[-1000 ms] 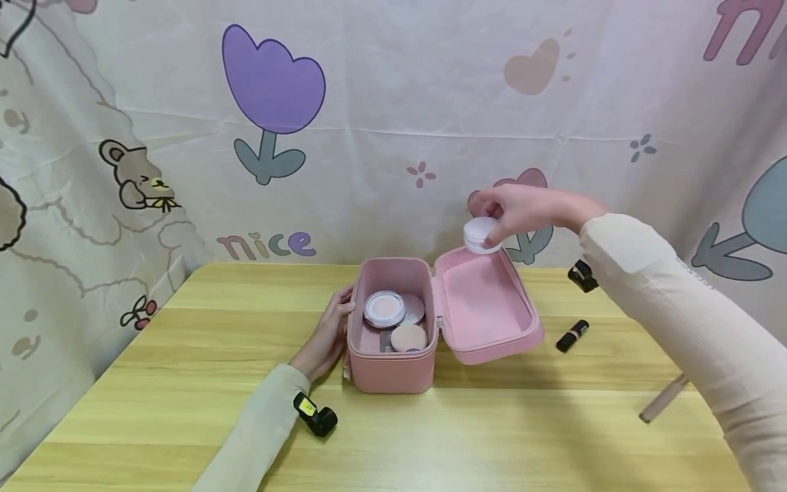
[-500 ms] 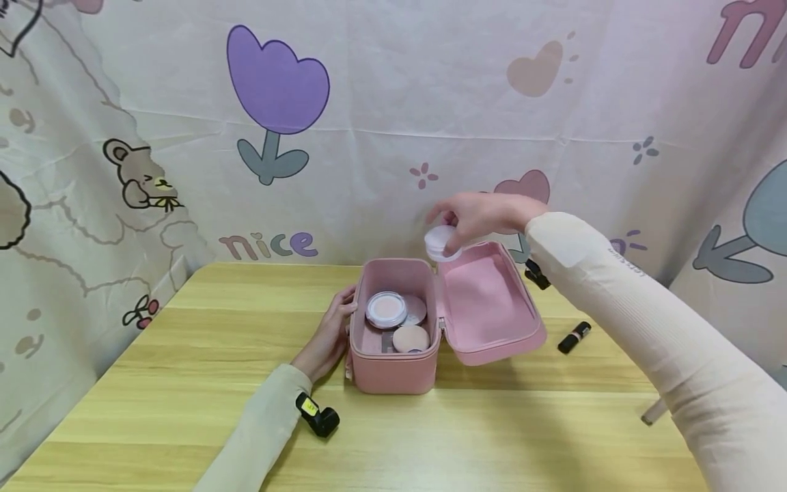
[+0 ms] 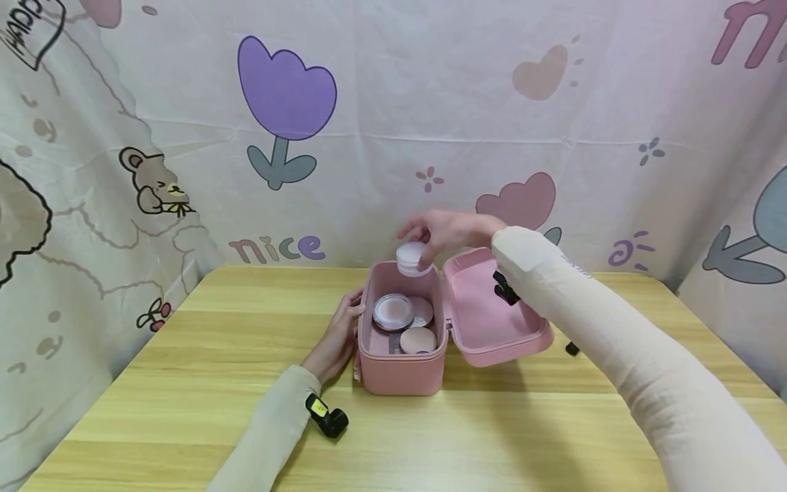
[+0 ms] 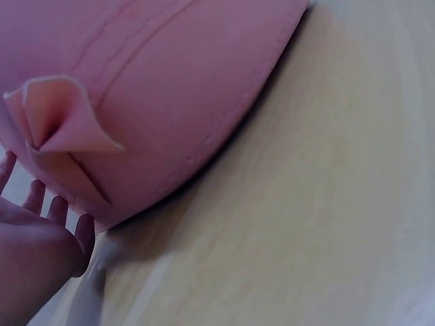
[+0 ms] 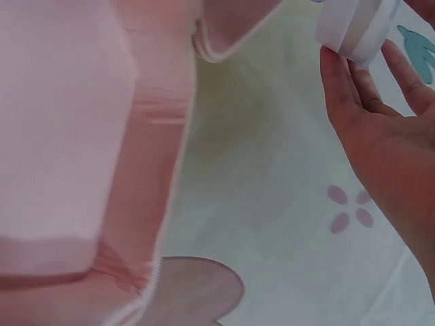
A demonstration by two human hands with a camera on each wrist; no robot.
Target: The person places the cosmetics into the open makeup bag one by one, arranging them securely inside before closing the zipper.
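A pink cosmetic case (image 3: 402, 383) stands on the table with its lid (image 3: 482, 321) folded back to the right. Flat against the case's left side rests my left hand (image 3: 335, 342); the left wrist view shows those fingers touching the wall near a pink bow (image 4: 64, 119). My right hand (image 3: 449, 229) pinches a round white jar (image 3: 410, 261) over the back of the case, its contents hidden. Inside lie a round compact (image 3: 393, 313) with a clear rim, a pinkish round compact (image 3: 423, 311) partly beneath it, and a beige round piece (image 3: 419, 340) at the front.
A small black item (image 3: 572, 348) shows beside my right sleeve, mostly hidden by it. Behind the wooden table (image 3: 203, 383) hangs a printed cloth (image 3: 393, 102). The open lid stretches out to the right, under my right forearm.
My right hand has carried the white jar leftward and slightly down, from above the lid to above the case. The left hand stays at the case's side. The head view has shifted a little.
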